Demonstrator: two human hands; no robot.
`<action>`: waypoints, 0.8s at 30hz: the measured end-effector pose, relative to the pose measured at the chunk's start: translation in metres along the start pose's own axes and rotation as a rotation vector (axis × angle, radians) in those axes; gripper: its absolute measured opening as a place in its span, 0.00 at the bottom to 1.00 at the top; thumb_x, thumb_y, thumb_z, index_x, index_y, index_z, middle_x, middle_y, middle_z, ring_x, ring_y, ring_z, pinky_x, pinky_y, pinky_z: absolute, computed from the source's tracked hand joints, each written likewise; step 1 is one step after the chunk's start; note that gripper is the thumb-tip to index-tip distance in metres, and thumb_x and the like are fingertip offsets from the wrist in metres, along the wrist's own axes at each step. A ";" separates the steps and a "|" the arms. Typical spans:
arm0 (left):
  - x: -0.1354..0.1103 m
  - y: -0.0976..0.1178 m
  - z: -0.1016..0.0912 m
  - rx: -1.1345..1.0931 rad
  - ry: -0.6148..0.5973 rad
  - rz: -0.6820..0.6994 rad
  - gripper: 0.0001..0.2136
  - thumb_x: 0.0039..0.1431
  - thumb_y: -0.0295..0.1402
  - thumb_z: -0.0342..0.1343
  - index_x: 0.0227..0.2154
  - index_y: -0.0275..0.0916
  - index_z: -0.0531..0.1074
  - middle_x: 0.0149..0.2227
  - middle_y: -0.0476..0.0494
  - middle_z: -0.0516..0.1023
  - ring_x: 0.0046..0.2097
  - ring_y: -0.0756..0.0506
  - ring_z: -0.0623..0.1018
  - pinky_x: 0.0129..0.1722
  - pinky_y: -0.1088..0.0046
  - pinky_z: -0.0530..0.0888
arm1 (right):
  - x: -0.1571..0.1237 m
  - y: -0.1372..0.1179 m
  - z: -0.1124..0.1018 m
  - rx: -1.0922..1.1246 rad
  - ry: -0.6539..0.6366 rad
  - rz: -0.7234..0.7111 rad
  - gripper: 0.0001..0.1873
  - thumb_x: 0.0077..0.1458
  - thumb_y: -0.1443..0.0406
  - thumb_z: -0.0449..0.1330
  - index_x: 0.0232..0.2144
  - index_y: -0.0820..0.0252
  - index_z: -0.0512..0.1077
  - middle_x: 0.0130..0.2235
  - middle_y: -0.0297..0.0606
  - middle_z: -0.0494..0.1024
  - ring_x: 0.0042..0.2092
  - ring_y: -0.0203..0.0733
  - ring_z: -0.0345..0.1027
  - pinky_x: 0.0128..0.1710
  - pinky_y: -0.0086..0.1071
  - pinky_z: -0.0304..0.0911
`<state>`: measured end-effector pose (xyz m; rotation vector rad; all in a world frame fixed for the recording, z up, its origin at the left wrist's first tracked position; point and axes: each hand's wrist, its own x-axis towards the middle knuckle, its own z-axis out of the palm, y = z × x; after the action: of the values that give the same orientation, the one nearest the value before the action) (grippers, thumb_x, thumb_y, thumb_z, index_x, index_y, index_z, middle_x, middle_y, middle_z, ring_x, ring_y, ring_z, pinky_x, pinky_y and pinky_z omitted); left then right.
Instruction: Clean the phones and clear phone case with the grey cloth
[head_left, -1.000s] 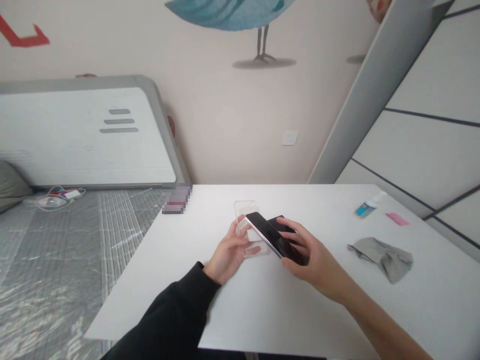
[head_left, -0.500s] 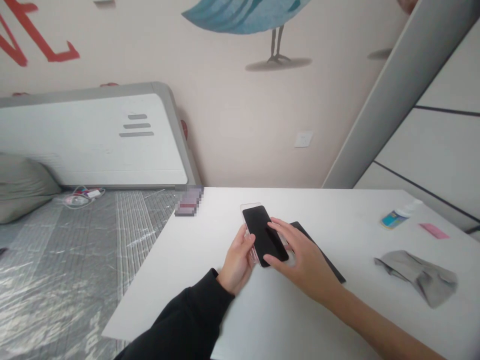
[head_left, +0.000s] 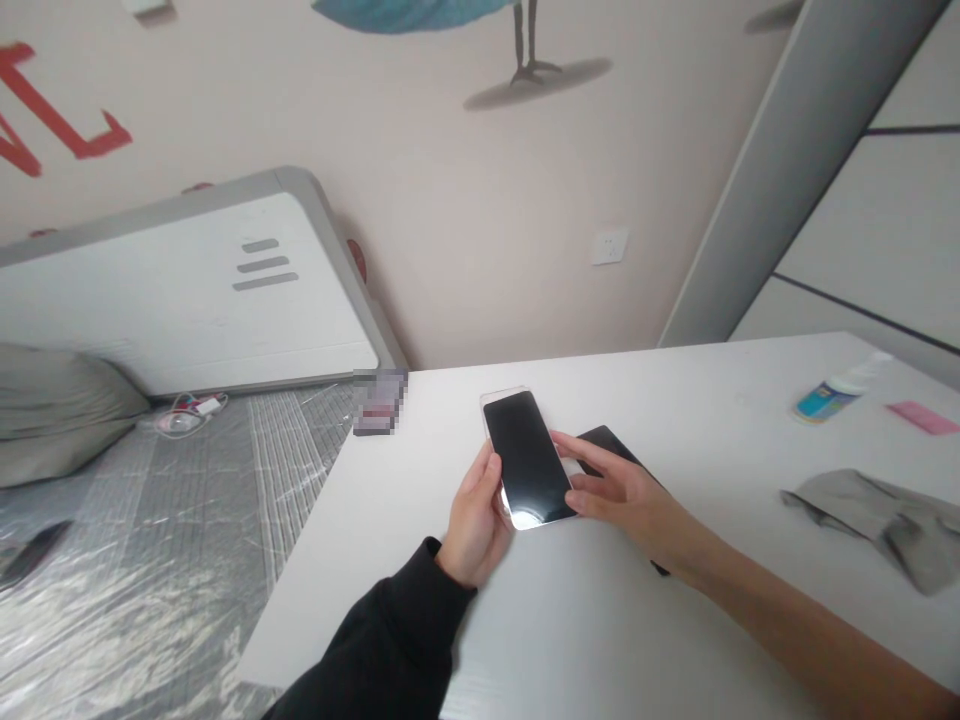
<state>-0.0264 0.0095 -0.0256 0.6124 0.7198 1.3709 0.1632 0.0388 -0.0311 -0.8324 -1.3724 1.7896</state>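
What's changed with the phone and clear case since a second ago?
The black-screened phone went from tilted across the clear case to lying in line on it, screen up. The right hand opened its grip, fingers beside the phone. The left hand still holds the case. The grey cloth stayed put.

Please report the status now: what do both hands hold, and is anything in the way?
Left hand: gripping the smartphone. Right hand: open, fingertips at its edge. Screen up, in clear case. Black slab beside it, under right hand.

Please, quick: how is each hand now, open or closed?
Left hand: closed, holding a smartphone in a clear case.
Right hand: half open, fingertips touching the phone's edge.
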 end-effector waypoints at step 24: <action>-0.005 0.003 0.003 0.065 -0.041 -0.064 0.21 0.61 0.43 0.64 0.53 0.39 0.77 0.51 0.40 0.82 0.51 0.39 0.80 0.52 0.64 0.75 | 0.004 0.002 0.011 0.019 0.141 -0.034 0.29 0.48 0.47 0.71 0.47 0.55 0.72 0.33 0.32 0.74 0.28 0.36 0.67 0.29 0.32 0.63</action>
<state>-0.0260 0.0048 -0.0206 0.6621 0.7467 1.2768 0.1521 0.0361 -0.0311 -0.9024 -1.2696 1.6819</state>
